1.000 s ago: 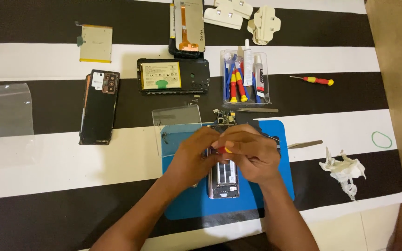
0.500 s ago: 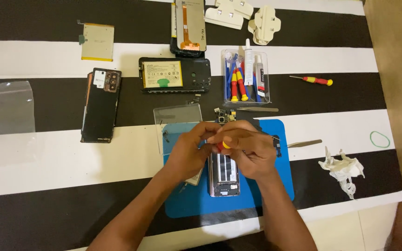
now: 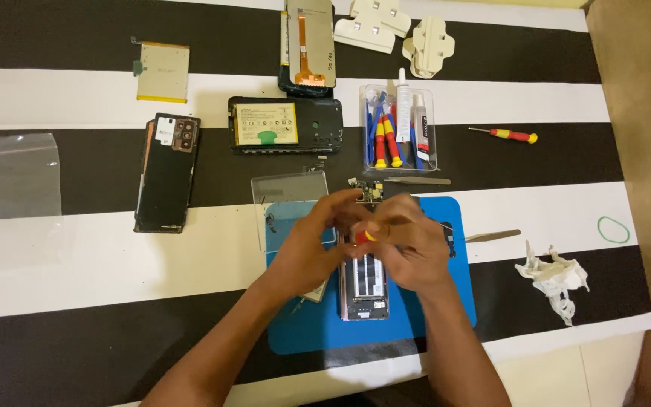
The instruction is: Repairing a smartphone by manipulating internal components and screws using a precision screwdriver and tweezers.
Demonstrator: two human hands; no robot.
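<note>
An opened phone (image 3: 365,286) lies on a blue work mat (image 3: 446,301), its insides showing. Both hands meet over its upper end. My right hand (image 3: 408,249) grips a small red and yellow screwdriver (image 3: 363,237), whose handle tip shows between the fingers. My left hand (image 3: 314,245) rests against the phone's top and touches the screwdriver; what its fingers hold is hidden. A small circuit board (image 3: 371,191) lies just beyond the hands at the mat's far edge.
A clear tool box (image 3: 398,136), a spare screwdriver (image 3: 506,135), tweezers (image 3: 416,181) and a metal pry tool (image 3: 491,236) lie right of centre. A phone back cover (image 3: 166,172), phone frame with battery (image 3: 284,124), loose battery (image 3: 162,71), screen (image 3: 309,45), crumpled tissue (image 3: 555,277).
Both hands shifted slightly on the phone's upper end; the screwdriver stays between them. Nothing else on the table moved.
</note>
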